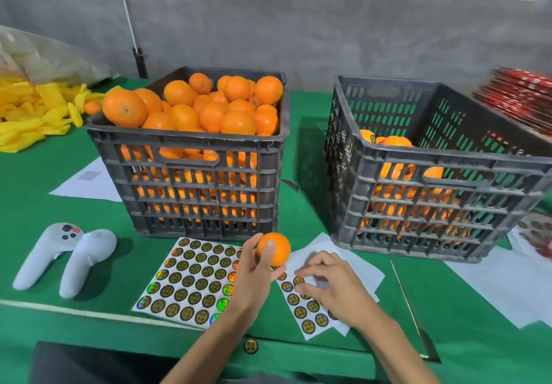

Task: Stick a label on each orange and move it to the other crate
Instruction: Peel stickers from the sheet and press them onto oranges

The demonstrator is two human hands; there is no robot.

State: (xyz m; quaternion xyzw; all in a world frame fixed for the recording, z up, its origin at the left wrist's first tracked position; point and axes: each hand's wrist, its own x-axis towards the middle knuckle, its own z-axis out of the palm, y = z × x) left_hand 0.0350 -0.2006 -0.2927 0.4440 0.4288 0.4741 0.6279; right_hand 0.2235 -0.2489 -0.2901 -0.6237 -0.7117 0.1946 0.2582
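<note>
My left hand (257, 273) grips one orange (276, 247) just above the table, in front of the left crate. My right hand (328, 282) rests on a partly used label sheet (310, 313), its fingertips pinching at a round gold label near the sheet's top. A fuller label sheet (191, 279) lies under my left wrist. The left dark crate (191, 144) is heaped with oranges. Oranges fill the lower part of the right dark crate (433, 159).
Two white handheld controllers (65, 258) lie at the left on the green table. Yellow foam sleeves (33, 114) pile at the far left. White backing papers (493, 288) lie at the right. One loose label (251, 345) sticks on the table's front edge. Red packaging (519, 96) is stacked at far right.
</note>
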